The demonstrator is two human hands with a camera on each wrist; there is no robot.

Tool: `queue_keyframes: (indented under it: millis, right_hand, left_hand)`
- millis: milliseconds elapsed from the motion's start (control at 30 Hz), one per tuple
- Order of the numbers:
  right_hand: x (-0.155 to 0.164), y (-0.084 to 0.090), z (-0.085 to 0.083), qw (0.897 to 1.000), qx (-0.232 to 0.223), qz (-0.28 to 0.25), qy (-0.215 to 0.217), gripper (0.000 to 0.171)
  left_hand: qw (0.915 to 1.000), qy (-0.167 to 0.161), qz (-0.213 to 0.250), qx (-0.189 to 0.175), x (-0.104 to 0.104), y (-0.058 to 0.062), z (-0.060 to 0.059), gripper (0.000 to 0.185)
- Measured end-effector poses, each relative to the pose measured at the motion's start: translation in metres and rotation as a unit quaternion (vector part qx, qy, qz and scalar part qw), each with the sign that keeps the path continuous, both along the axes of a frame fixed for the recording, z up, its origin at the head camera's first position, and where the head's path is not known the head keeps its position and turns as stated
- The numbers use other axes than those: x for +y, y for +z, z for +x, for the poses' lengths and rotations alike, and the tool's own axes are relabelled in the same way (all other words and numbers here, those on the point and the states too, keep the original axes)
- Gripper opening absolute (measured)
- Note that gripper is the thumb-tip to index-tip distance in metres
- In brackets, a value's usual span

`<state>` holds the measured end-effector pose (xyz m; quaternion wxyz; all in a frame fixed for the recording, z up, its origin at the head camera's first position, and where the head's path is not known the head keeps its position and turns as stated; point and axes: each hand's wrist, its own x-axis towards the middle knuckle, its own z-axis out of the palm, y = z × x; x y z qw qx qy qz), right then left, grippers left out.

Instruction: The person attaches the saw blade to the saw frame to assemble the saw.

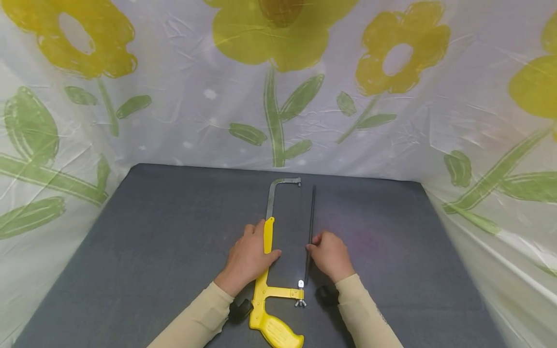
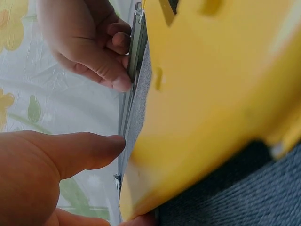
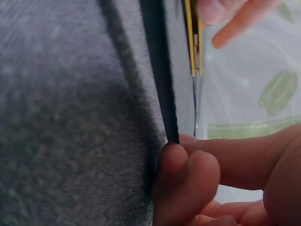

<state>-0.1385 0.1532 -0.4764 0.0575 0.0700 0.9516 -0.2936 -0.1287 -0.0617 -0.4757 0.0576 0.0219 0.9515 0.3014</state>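
A hacksaw frame [image 1: 262,285] with a yellow body and handle lies lengthwise on the dark table, its grey metal front arm curving right at the far end. My left hand [image 1: 248,256] holds its yellow bar midway, fingers at the left side and thumb reaching over to the right. In the left wrist view the yellow frame [image 2: 202,108] fills much of the picture. Between thumb and fingers my right hand [image 1: 330,253] pinches a dark, thin hacksaw blade [image 1: 312,212], just right of the frame's open side. Fine teeth show along the blade [image 3: 162,70] in the right wrist view.
A wing nut [image 1: 300,303] and a metal blade holder [image 1: 301,283] sit at the frame's near arm. The dark table [image 1: 152,251] is bordered behind and at both sides by a white curtain [image 1: 174,121] with yellow flowers.
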Motion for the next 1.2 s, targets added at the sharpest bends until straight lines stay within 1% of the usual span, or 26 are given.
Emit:
queue_keyframes:
  millis: [100,233,600,800,1067,1200]
  right_hand:
    - [0.002,0.003,0.000,0.999,-0.033,-0.040,-0.003,0.013]
    - [0.004,0.007,-0.001,0.996,-0.049,-0.078,-0.009,0.011]
    - [0.005,0.012,0.000,0.994,-0.052,-0.095,-0.015,0.011]
    - [0.004,0.012,0.000,0.992,-0.042,-0.119,-0.001,0.010]
    - [0.001,0.009,0.000,0.987,-0.035,-0.157,0.015,0.010]
    - [0.000,0.007,0.001,0.986,-0.036,-0.161,0.018,0.009]
  left_hand:
    - [1.0000,0.000,0.002,-0.001,0.000,0.000,0.000,0.094]
    - [1.0000,-0.003,0.001,0.002,0.000,-0.001,0.001,0.094]
    - [1.0000,-0.009,-0.001,0.000,0.000,0.000,0.002,0.094]
    - [1.0000,-0.006,-0.001,0.002,0.000,0.000,0.002,0.094]
    - [0.9999,-0.008,-0.010,0.009,0.001,-0.001,0.002,0.095]
    - [0.9999,-0.008,-0.009,0.008,0.001,-0.001,0.003,0.095]
